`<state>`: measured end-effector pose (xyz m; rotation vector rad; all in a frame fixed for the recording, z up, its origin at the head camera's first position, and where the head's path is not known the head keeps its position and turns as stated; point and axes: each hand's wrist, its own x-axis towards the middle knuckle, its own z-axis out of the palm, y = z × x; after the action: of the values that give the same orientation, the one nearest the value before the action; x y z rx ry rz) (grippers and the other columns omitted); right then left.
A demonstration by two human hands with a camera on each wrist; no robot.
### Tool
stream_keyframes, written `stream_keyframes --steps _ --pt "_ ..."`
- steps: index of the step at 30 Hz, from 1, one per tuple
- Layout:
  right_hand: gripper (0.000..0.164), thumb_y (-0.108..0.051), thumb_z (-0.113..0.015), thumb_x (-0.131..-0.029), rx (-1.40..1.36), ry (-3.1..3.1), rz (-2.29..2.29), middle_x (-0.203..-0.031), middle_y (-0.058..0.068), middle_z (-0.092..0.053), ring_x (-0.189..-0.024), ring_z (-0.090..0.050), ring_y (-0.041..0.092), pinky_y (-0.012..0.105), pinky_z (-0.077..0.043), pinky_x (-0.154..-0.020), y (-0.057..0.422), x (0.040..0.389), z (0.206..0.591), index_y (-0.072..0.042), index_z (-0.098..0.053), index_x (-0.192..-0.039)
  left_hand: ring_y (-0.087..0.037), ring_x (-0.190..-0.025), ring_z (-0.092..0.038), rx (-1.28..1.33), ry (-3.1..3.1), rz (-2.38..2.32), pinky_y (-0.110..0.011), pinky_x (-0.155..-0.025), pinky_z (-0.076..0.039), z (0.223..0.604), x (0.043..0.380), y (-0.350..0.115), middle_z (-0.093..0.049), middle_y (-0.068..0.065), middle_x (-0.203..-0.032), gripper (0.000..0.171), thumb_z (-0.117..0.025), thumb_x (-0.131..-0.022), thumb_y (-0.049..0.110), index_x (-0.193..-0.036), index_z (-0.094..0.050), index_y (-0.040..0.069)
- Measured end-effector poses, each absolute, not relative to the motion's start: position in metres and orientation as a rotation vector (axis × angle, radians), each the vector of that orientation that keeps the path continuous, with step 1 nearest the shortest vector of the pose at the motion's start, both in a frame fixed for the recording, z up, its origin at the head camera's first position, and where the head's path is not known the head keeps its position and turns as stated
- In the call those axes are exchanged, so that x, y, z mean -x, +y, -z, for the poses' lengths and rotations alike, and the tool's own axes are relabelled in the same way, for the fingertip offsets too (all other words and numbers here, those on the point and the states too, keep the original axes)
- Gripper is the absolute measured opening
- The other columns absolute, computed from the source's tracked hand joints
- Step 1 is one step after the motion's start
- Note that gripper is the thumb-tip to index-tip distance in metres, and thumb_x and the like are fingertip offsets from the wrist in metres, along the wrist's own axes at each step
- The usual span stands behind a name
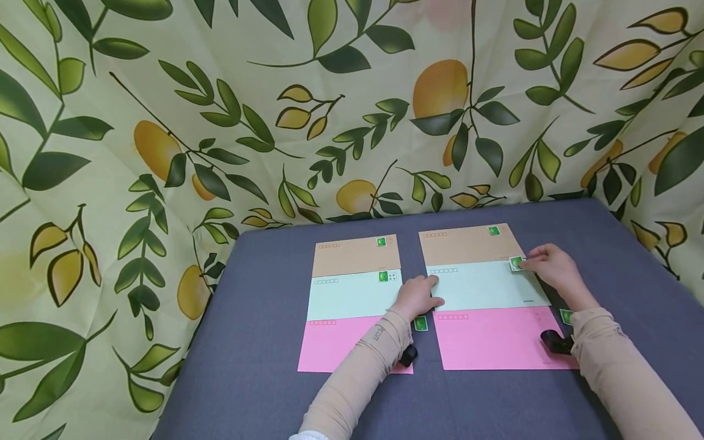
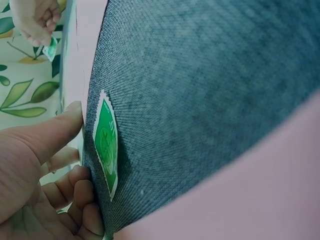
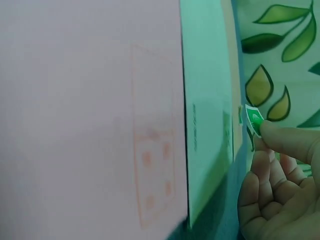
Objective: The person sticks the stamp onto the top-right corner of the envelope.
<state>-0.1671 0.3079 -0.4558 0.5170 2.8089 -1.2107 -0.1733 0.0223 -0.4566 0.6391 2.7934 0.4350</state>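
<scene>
My right hand [image 1: 558, 273] pinches a small green postage stamp [image 1: 516, 263] with a white scalloped edge. The stamp hangs over the top right corner of the mint envelope [image 1: 478, 287] in the right-hand column; in the right wrist view, thumb and fingertips hold the stamp [image 3: 254, 120] by one edge. My left hand [image 1: 416, 296] rests at that envelope's left edge, its thumb and forefinger touching the edge. Close by its thumb, a loose green stamp [image 1: 420, 323] lies on the dark cloth, also large in the left wrist view as a stamp [image 2: 106, 147].
Each column has a brown envelope [image 1: 462, 244] above and a pink envelope [image 1: 489, 342] below. Stamps sit on both brown envelopes and the left mint envelope [image 1: 346, 296]. Another stamp [image 1: 566, 316] lies by my right wrist. A leaf-patterned curtain [image 1: 308, 153] borders the blue-grey table [image 1: 247, 342].
</scene>
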Motion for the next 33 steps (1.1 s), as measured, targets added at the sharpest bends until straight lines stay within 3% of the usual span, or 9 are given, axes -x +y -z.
stream_keyframes --steps 14,33 --pt "0.034 -0.019 -0.061 -0.084 -0.444 2.795 1.130 -0.085 0.018 -0.052 -0.077 -0.049 0.027 0.025 -0.036 -0.057 0.301 0.176 0.463 0.007 -0.046 -0.101 -0.018 -0.114 -0.059 -0.643 2.780 -0.432 -0.028 -0.095 -0.045 0.461 0.174 0.025 -0.061 0.000 -0.126 0.051 -0.064 -0.087 0.037 -0.133 -0.052 0.021" --pt "0.025 -0.016 -0.054 -0.088 -0.365 2.848 1.033 -0.089 0.021 -0.053 -0.081 -0.047 0.032 0.029 -0.033 -0.063 0.293 0.177 0.465 0.006 -0.051 -0.098 -0.017 -0.108 -0.061 -0.661 2.795 -0.427 -0.026 -0.090 -0.047 0.459 0.175 0.023 -0.063 -0.001 -0.123 0.051 -0.064 -0.086 0.038 -0.132 -0.053 0.020"
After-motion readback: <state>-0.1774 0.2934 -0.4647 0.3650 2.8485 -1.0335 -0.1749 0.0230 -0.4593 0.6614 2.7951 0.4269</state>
